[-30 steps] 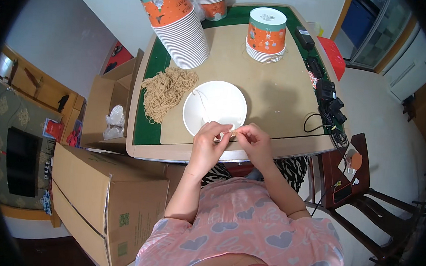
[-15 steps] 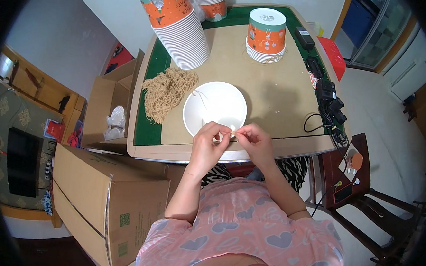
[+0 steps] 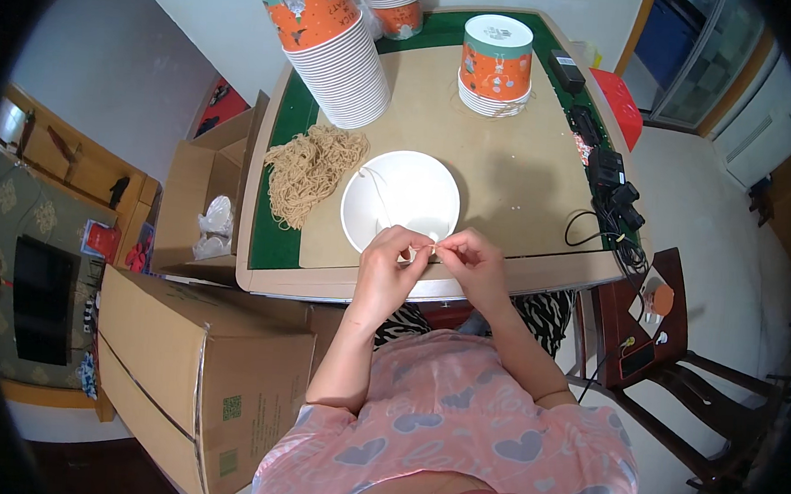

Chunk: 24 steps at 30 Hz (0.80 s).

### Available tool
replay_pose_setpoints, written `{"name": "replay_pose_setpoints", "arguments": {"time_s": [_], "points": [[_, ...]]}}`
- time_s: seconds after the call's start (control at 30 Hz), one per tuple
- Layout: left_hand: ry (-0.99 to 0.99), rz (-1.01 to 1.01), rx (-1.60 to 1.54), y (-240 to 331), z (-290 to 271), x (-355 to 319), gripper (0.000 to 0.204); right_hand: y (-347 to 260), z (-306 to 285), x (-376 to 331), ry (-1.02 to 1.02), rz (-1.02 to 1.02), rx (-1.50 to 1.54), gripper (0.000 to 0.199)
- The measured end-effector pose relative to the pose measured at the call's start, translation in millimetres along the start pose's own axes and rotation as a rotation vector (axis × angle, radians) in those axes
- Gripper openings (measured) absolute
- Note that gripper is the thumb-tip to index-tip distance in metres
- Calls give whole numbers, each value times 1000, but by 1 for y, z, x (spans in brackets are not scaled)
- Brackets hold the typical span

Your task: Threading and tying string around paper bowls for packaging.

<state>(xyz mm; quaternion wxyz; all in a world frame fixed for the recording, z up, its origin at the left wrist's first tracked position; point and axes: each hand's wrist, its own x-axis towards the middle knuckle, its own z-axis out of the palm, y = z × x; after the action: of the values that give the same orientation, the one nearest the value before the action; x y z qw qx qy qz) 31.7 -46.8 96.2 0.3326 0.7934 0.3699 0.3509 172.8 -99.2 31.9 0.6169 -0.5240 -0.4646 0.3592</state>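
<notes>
At the near rim of a white paper bucket [image 3: 402, 177], my left hand [image 3: 385, 273] and my right hand [image 3: 476, 268] meet fingertip to fingertip. Each pinches a thin beige string [image 3: 433, 247], a tiny piece of which shows between the fingers. A strand crosses the inside of the bucket from its left side down toward my left hand. The bucket stands with its mouth facing up. Left of it lies a tangled heap of beige string [image 3: 314, 171].
Behind the heap rises a tall stack of orange-and-white paper buckets [image 3: 338, 71]. A shorter upside-down stack [image 3: 495, 67] stands farther right. Black adapters and cables [image 3: 607, 169] line the table's right edge. Cardboard boxes [image 3: 250, 401] stand left of me, a wooden chair [image 3: 679, 355] at right.
Both hands stay almost in place, still pinching the string. The strand inside the bucket now lies slightly straighter.
</notes>
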Motion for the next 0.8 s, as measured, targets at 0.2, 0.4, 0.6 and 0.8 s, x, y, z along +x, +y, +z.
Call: {"name": "replay_pose_setpoints", "arguments": {"time_s": [0.2,0.4,0.6,0.8], "points": [[27,-43,-19,-4,2,-1,6,-6,-1,-2,29,89,240,2],[37,48,23,-9,3,0,7,-7,-3,-3,-48,101,204,14],[20,-7,-5,-5,2,0,5,-5,-1,-5,18,38,43,11],[24,-6,11,-8,3,1,4,-8,3,-10,140,-67,58,8]]}}
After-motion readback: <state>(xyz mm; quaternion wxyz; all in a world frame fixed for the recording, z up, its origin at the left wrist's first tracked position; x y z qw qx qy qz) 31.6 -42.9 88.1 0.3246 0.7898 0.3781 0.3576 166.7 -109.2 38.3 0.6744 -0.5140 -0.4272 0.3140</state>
